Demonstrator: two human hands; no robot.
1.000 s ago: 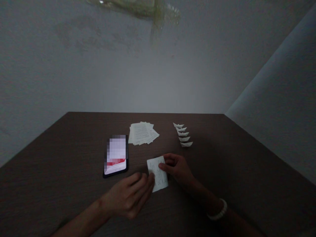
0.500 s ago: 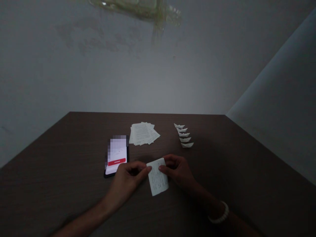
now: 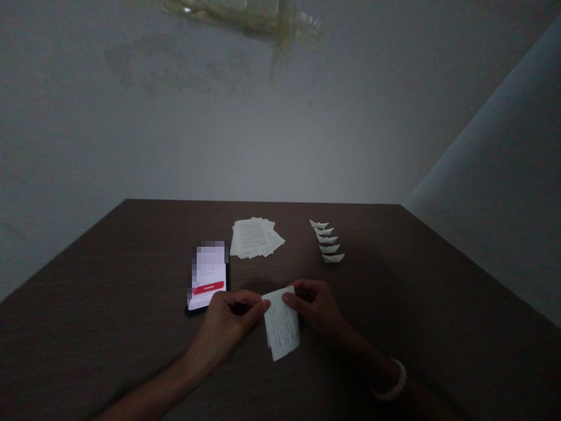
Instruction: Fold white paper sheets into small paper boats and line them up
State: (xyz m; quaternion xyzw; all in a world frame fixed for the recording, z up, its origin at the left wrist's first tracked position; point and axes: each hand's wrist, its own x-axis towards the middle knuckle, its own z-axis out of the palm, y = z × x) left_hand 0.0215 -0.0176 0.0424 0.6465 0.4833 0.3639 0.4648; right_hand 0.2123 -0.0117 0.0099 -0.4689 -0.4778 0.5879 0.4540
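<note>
Two hands' grip, paper slip (image 3: 281, 327) between

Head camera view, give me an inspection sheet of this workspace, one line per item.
Surface: dark brown wood-grain table, dimly lit.
Job's things: printed paper slip, pinched at its upper edge by both hands, upper part raised off the table.
Clutter: lit phone lying flat to the left; fanned stack of printed sheets behind; row of five folded paper boats to the right.
Grippers: left hand and right hand each grip a top corner with the fingers; white bracelet on the right wrist.
Cables: nothing seen.
Surroundings: plain grey walls meeting at a corner on the right; a greenish blurred shape at the top edge, cannot tell what.
</note>
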